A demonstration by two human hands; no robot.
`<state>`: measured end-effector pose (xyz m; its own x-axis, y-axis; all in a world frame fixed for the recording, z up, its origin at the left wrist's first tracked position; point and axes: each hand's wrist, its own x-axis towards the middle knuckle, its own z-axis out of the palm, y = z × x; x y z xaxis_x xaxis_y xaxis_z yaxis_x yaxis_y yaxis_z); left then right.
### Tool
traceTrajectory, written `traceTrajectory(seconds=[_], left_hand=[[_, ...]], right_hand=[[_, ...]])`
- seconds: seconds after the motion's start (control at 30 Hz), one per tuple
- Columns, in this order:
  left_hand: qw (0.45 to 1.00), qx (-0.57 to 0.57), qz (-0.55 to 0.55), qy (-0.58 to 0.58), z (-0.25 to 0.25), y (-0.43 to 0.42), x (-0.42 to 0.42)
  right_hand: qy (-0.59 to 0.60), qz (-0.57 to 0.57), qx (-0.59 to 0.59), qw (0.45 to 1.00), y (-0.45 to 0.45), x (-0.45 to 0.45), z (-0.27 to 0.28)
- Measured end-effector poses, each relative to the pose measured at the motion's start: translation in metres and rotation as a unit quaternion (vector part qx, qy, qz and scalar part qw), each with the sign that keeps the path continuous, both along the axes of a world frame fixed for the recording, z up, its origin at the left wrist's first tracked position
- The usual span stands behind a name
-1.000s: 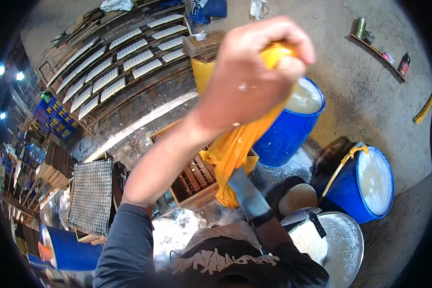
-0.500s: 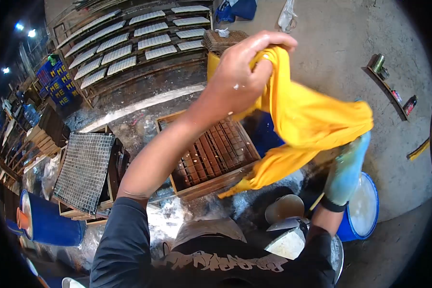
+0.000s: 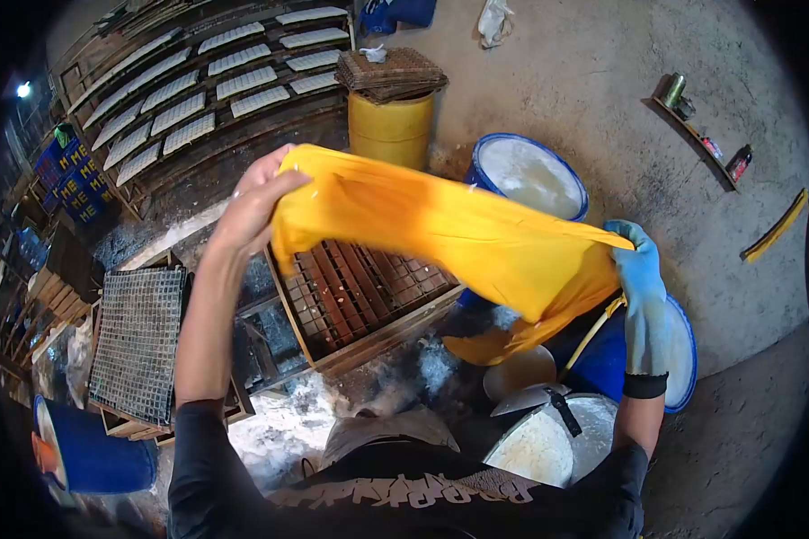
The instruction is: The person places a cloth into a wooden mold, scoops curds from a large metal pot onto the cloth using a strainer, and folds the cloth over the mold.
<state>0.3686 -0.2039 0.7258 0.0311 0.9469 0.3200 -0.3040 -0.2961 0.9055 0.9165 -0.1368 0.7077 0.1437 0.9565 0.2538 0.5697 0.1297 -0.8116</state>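
A yellow cloth [image 3: 404, 211] hangs stretched between both hands, its lower right part drooping. My left hand [image 3: 259, 202] is bare and grips the cloth's left upper corner. My right hand [image 3: 636, 260], in a blue and whitish glove with a black band at the wrist, pinches the right end. Beneath the cloth lies a wooden frame [image 3: 373, 353] with reddish-brown slats and a wire grid inside, partly covered from view. A pale bucket [image 3: 521, 370] sits below the cloth's drooping edge.
Blue drums [image 3: 530, 175] with whitish contents stand at right. A metal basin [image 3: 593, 422] is near my body. A wire-mesh panel [image 3: 139, 346] leans at left, above a blue barrel [image 3: 108, 449]. Behind are a yellow drum [image 3: 389, 130] and a rack of white trays [image 3: 243, 83].
The cloth was bunched up, then loosened, and is now spread wide. My left hand has moved left and down, while my right hand has come up from below to the right end.
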Motion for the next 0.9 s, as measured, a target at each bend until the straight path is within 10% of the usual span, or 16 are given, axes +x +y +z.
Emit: traceTrajectory(seconds=[0.17, 0.43, 0.53, 0.73, 0.9], left_hand=[[0.937, -0.055, -0.106, 0.327, -0.005, -0.029, -0.020], [0.932, 0.027, 0.040, 0.359, 0.044, -0.108, -0.021], [0.958, 0.012, 0.110, 0.265, 0.040, -0.135, -0.048], [0.933, 0.011, 0.229, 0.279, 0.033, -0.184, -0.119], [0.908, 0.010, 0.324, 0.264, 0.055, -0.201, -0.217]], right_hand=[[-0.045, -0.056, 0.168, 0.983, 0.013, 0.068, -0.069], [-0.053, -0.286, 0.047, 0.956, 0.000, 0.155, -0.292], [0.114, -0.282, 0.056, 0.951, 0.016, 0.230, -0.374], [0.434, 0.005, 0.113, 0.894, 0.073, 0.185, -0.238], [0.206, 0.013, 0.235, 0.950, 0.134, 0.106, -0.071]])
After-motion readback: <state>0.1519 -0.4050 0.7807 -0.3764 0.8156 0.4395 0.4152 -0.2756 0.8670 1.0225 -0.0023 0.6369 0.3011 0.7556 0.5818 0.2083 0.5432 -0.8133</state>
